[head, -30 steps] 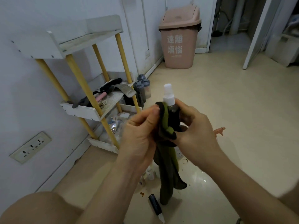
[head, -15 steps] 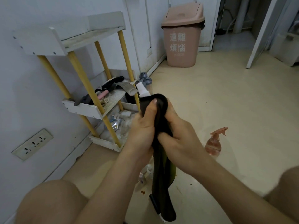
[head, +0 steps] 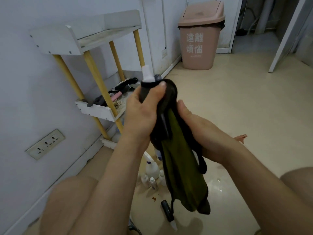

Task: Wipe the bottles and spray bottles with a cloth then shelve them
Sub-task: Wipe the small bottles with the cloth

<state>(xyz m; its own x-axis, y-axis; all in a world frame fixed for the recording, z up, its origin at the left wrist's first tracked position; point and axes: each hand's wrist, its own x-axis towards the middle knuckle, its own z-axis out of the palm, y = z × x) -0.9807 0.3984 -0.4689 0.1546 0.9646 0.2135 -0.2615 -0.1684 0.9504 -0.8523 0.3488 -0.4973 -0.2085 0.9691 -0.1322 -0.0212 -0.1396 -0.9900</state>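
My left hand [head: 142, 109] curls round the spray bottle [head: 147, 74] through the cloth [head: 179, 158], mid-air; my right hand [head: 194, 129] seems to grip the cloth lower, fingers hidden. Loose fabric could let it slip.

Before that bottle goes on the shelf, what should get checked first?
1. Spray bottle held securely: ok, the left hand grips it through the cloth.
2. Right hand on the cloth: ok, it holds the lower folds.
3. Bottle wiped all over: cannot tell, the cloth hides its body.
4. Middle tier has room: not ok, dark tools crowd it.
5. Other bottles done: not ok, several stand on the floor.
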